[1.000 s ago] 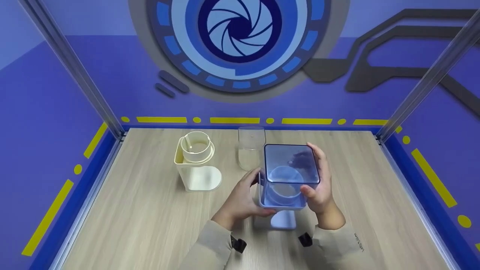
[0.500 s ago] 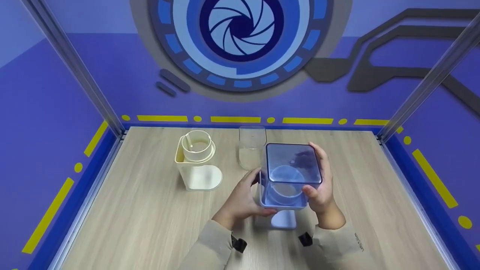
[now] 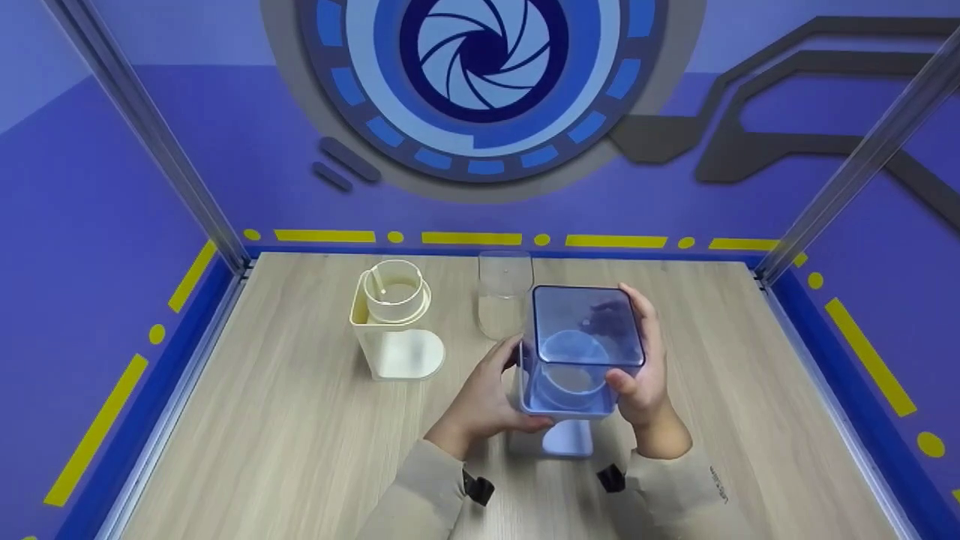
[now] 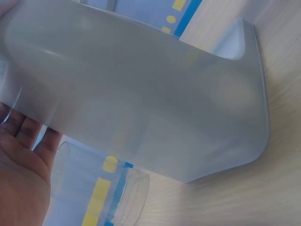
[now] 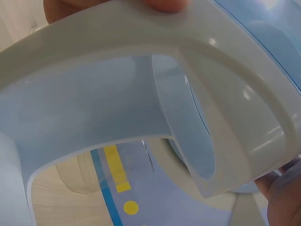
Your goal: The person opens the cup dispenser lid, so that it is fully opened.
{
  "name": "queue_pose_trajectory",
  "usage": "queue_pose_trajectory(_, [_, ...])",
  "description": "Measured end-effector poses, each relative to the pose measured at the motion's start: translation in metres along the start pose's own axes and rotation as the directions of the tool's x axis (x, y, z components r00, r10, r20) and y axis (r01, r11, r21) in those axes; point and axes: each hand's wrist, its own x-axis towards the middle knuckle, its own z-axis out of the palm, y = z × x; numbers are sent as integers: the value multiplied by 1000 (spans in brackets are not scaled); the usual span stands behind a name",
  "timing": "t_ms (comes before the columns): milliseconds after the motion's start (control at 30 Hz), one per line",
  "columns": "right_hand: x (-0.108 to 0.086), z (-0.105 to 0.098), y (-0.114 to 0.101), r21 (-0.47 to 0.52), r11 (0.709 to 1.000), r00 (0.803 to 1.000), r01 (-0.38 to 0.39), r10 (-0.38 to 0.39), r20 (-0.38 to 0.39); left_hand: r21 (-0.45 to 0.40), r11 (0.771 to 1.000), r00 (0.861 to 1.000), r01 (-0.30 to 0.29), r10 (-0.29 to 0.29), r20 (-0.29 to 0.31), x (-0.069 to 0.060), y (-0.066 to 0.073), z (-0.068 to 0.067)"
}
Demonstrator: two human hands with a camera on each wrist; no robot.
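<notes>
In the head view a blue stand [image 3: 568, 439] carries a square, see-through blue container [image 3: 585, 315] on its top. A round ring shows through the container. My left hand [image 3: 487, 394] grips the stand's upper part from the left, its thumb along the front. My right hand [image 3: 641, 367] holds the container's right side, thumb in front and fingers behind. The left wrist view shows the stand's smooth body [image 4: 131, 89] beside my left palm. Under the head, the right wrist view shows an oval opening and fingertips [image 5: 167, 4] on the rim. Whether the base touches the table cannot be told.
A cream stand [image 3: 409, 356] with a round cream ring [image 3: 394, 311] in its top is at the left on the wooden table [image 3: 285, 420]. A clear container [image 3: 499, 315] stands behind my hands. Blue walls [image 3: 202, 172] and metal posts [image 3: 180, 180] enclose the table.
</notes>
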Motion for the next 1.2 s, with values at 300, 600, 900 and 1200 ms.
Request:
queue_pose_trajectory(300, [2, -1, 0, 27, 1000, 1000, -9, 9, 12, -18, 1000, 1000, 15, -15, -2, -1, 0, 1])
queue_pose_trajectory(600, [4, -1, -6, 38, 999, 1000, -5, 5, 12, -30, 1000, 1000, 7, -7, -9, -2, -1, 1])
queue_pose_trajectory(900, [10, -5, -16, 75, 997, 1000, -14, 15, -14, -49, 998, 1000, 27, -27, -15, -2, -1, 3])
queue_pose_trajectory(1200, [18, -18, -27, 65, 997, 999, 32, -30, -37, -62, 998, 1000, -6, 5, -8, -2, -3, 3])
